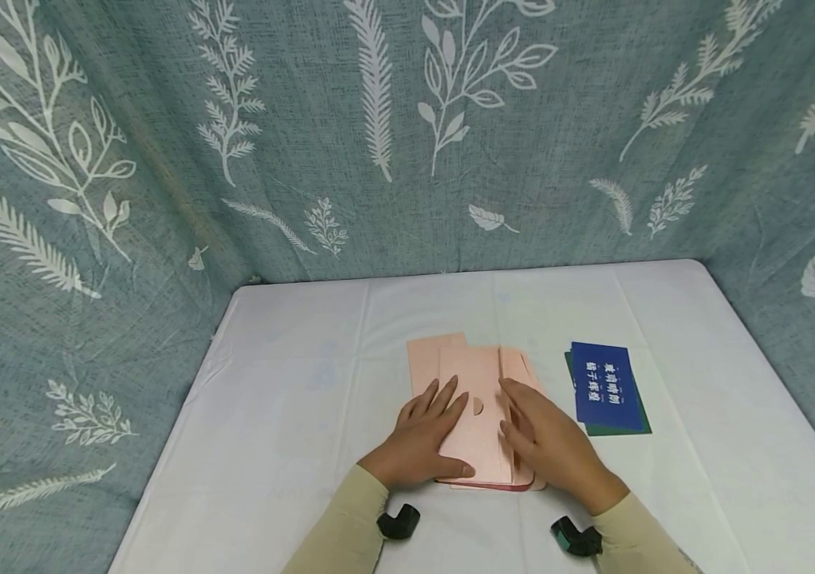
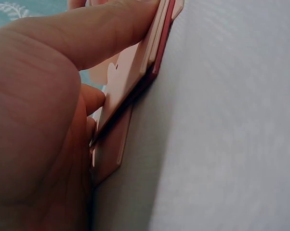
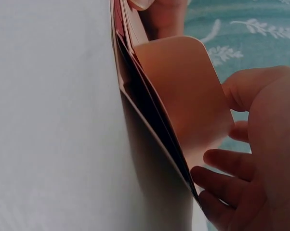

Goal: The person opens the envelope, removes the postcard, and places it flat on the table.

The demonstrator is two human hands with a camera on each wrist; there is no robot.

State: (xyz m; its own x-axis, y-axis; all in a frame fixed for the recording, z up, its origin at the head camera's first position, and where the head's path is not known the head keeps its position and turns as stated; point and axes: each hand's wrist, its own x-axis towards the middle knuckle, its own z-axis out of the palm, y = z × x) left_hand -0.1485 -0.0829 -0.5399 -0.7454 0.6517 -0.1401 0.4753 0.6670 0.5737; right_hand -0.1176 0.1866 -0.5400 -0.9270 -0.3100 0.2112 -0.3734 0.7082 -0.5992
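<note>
A stack of pink paper envelopes (image 1: 478,454) lies on the white table in front of me, with a small half-round notch on the top one. My left hand (image 1: 418,437) rests on its left side, fingers spread and thumb along the near edge. In the left wrist view a dark red envelope edge (image 2: 165,50) shows under the pink layers. My right hand (image 1: 558,442) pinches the raised flap (image 3: 181,91) of an envelope at the stack's right side. Below that flap the envelope's mouth gapes in the right wrist view, with the other right fingers close to its edge.
Right of the stack lies a blue card (image 1: 597,410) with white characters, on top of a green one (image 1: 619,430). Another pink envelope (image 1: 425,359) sticks out at the stack's upper left. A patterned blue-green curtain (image 1: 407,215) hangs behind the table (image 1: 293,383).
</note>
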